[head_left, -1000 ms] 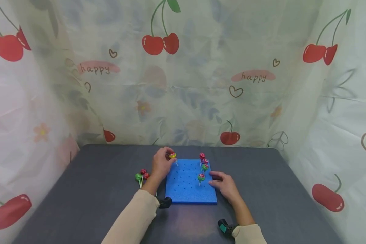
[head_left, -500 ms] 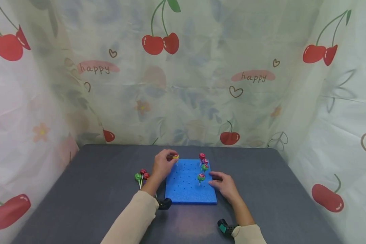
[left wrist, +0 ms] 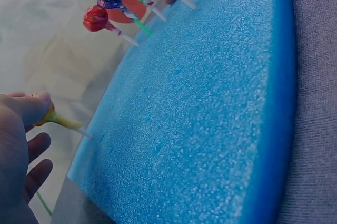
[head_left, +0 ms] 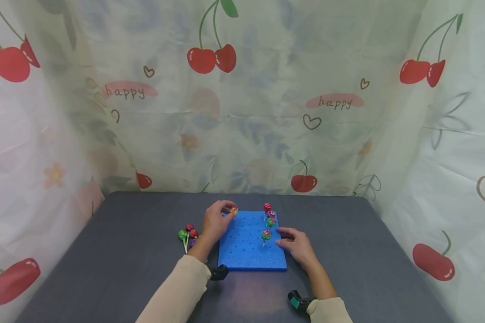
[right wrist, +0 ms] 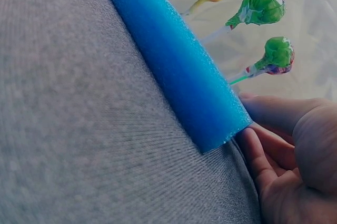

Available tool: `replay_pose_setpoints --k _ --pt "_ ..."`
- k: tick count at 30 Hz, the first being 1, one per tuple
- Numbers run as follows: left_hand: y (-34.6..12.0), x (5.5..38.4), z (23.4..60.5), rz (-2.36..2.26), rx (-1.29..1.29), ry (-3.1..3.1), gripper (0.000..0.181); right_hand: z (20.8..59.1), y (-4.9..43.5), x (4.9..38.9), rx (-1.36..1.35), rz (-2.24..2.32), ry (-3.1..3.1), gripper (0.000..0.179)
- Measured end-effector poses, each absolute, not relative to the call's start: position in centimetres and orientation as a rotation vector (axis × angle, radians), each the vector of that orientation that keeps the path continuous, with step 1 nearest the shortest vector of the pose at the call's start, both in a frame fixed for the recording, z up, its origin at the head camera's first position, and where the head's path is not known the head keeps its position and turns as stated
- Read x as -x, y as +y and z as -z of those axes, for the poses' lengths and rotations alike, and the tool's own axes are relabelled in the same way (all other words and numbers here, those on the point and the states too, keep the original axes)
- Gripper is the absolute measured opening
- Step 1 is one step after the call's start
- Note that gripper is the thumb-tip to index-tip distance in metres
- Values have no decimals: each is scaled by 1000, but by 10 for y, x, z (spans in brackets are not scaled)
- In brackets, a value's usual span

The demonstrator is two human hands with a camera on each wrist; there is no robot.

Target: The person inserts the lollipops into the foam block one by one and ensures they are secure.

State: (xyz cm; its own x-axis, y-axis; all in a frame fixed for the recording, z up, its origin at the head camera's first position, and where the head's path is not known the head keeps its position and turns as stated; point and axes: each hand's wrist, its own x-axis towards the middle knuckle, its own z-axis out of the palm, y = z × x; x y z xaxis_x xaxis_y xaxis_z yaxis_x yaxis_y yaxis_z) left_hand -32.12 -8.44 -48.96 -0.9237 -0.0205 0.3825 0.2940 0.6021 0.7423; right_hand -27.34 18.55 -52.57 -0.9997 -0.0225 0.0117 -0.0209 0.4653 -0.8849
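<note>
My left hand (head_left: 216, 220) pinches a yellow-wrapped lollipop (head_left: 234, 210) by its head, over the far left corner of a blue foam board (head_left: 246, 258) with rows of small holes. In the left wrist view the white stick (left wrist: 83, 132) of that lollipop points down, its tip right at the foam. My right hand (head_left: 298, 244) holds the board's right edge, the thumb (right wrist: 263, 109) by the top face and fingers against the side. Along the board's right part several lollipops stand upright, among them a green one (head_left: 266, 235) and a red one (head_left: 267, 207).
Several loose lollipops (head_left: 189, 231), green, red and purple, lie left of the board beside my left forearm. A dark grey table (head_left: 137, 242) carries everything. Cherry-patterned curtains (head_left: 258, 134) close off the back and sides.
My left hand has shifted slightly right and come down, bringing the yellow lollipop lower onto the far left corner. My right hand has stayed at the board's edge.
</note>
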Motion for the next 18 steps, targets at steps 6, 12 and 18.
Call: replay_pose_setpoints --k 6,12,18 --pt "-85 320 490 1252 222 -2472 31 527 186 275 48 1628 2683 39" --pt "-89 318 485 1231 238 -2517 43 528 186 275 72 1632 2685 39" --pt "-101 312 482 1136 246 -2573 52 527 186 275 61 1620 2686 39"
